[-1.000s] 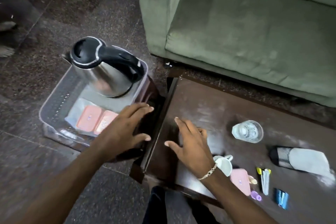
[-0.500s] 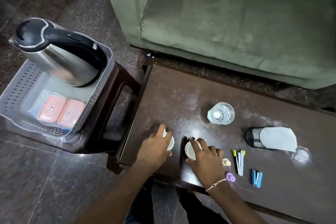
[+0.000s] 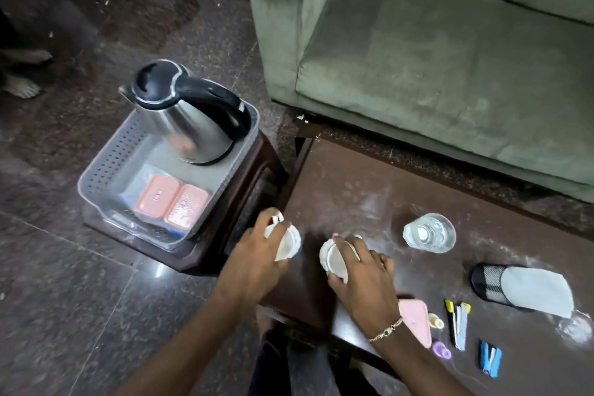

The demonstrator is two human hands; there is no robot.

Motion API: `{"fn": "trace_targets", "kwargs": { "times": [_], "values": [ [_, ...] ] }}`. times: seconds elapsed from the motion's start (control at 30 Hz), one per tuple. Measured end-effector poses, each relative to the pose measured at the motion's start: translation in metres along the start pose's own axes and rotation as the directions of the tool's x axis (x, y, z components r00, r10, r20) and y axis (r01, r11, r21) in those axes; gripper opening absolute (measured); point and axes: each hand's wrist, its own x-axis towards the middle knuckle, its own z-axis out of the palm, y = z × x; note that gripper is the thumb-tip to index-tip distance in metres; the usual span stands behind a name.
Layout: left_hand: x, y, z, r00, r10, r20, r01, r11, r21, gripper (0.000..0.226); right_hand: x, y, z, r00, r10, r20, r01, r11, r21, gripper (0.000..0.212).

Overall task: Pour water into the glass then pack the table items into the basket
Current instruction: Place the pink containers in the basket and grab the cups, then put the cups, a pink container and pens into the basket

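My left hand (image 3: pixel 257 259) grips a white cup (image 3: pixel 289 243) lifted off the dark table's (image 3: pixel 353 190) left edge. My right hand (image 3: pixel 363 280) grips a second white cup (image 3: pixel 334 259) on the table. A clear glass (image 3: pixel 429 232) with water stands to the right of them. The grey plastic basket (image 3: pixel 106 167) sits on a brown stool at left, holding a steel kettle (image 3: pixel 189 119) and two orange boxes (image 3: pixel 172 201).
On the table lie a pink case (image 3: pixel 414 320), a small purple item (image 3: pixel 441 349), yellow-black clips (image 3: pixel 458 323), a blue clip (image 3: pixel 490 362) and a grey-black pouch (image 3: pixel 524 288). A green sofa (image 3: pixel 434 51) stands behind. A person's bare foot (image 3: pixel 22 87) rests on the floor, far left.
Both hands moved from the table's left end onto the two white cups and closed on them. The left hand's cup has shifted left toward the basket.
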Motion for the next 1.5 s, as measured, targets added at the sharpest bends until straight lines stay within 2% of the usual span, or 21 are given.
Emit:
{"fn": "trace_targets", "kwargs": {
  "times": [0.17, 0.33, 0.47, 0.63, 0.97, 1.27, 1.37, 1.5],
  "values": [
    [-0.004, -0.065, -0.09, 0.98, -0.089, -0.176, 0.085, 0.996, -0.029, 0.071, 0.035, -0.084, -0.022, 0.96, -0.144, -0.242, 0.169, 0.982, 0.089, 0.07],
    [0.007, -0.138, -0.149, 0.944, -0.188, -0.27, 0.186, 0.982, -0.033, 0.071, 0.081, -0.162, -0.035, 0.917, -0.23, -0.325, 0.284, 0.95, 0.132, 0.064],
    [0.031, -0.181, -0.176, 0.931, -0.227, -0.286, 0.236, 0.972, -0.002, 0.071, 0.116, -0.21, -0.032, 0.919, -0.267, -0.291, 0.318, 0.938, 0.142, 0.062],
    [0.068, -0.213, -0.183, 0.932, -0.246, -0.268, 0.27, 0.961, 0.059, 0.069, 0.153, -0.239, -0.009, 0.941, -0.271, -0.201, 0.286, 0.957, 0.048, 0.065],
    [0.109, -0.252, -0.165, 0.969, -0.207, -0.134, 0.217, 0.974, 0.062, 0.076, 0.169, -0.258, 0.026, 0.967, -0.201, -0.157, 0.193, 0.979, -0.065, 0.058],
    [0.106, -0.248, -0.16, 0.968, -0.211, -0.135, 0.217, 0.975, 0.036, 0.079, 0.166, -0.255, 0.025, 0.966, -0.222, -0.134, 0.22, 0.975, -0.032, 0.055],
    [0.094, -0.235, -0.16, 0.946, -0.193, -0.259, 0.226, 0.969, 0.101, 0.077, 0.16, -0.247, 0.016, 0.942, -0.253, -0.221, 0.257, 0.966, -0.011, 0.056],
    [0.078, -0.196, -0.154, 0.852, -0.051, -0.521, 0.137, 0.982, 0.128, 0.039, 0.148, -0.214, 0.0, 0.904, -0.219, -0.366, 0.245, 0.969, 0.026, 0.052]
  ]
}}
